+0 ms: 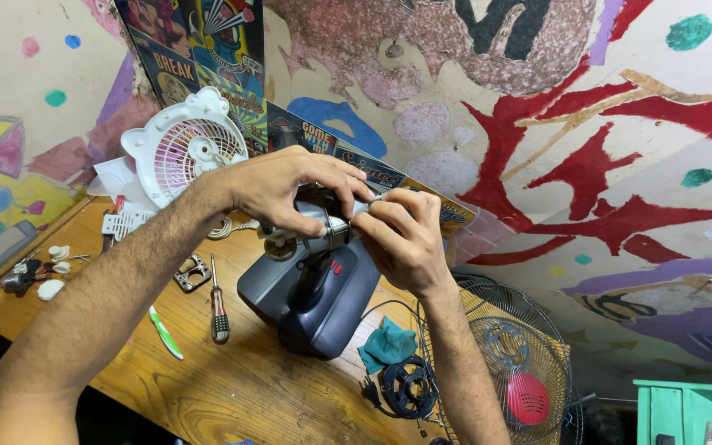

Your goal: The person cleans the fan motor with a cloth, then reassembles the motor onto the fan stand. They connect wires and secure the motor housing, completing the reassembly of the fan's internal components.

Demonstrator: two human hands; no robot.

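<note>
My left hand (286, 191) grips the top of a small grey fan motor (316, 235) from above. My right hand (401, 233) pinches the motor's right end with its fingertips. The motor sits on the neck of a dark blue-grey fan base (311, 303) with a red switch, which stands on the wooden table (241, 387). Much of the motor is hidden under my fingers.
A white fan housing (183, 148) leans at the back left. A screwdriver (218, 303), a green-and-white toothbrush (164, 331), a metal bracket (192, 273) and small parts lie left of the base. A teal rag (387, 344), black plug and ring (405, 386) and wire fan guards (514, 363) lie right.
</note>
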